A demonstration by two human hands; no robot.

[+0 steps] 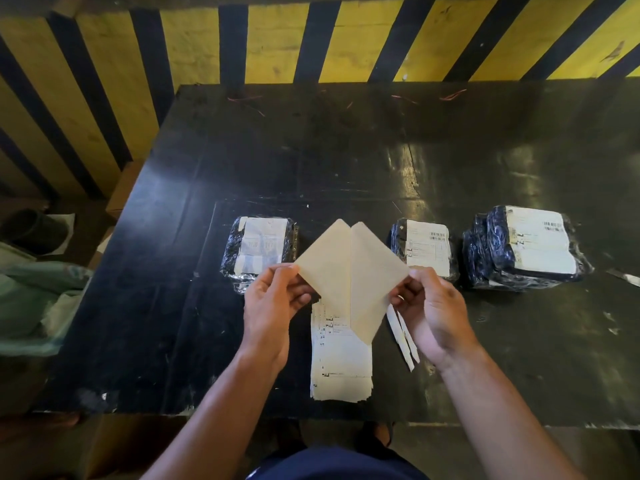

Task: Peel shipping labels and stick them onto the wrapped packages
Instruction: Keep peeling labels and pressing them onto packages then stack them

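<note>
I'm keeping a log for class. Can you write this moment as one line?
step: peeling label | left hand: pinches sheet | right hand: pinches sheet | label stack: on table | packages: three, wrapped

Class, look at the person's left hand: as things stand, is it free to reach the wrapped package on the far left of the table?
Probably not yet. The left hand pinches one corner of the sheet that the right hand also holds. The left package lies just beyond it with nothing between, so once the sheet is released the way looks open.
</note>
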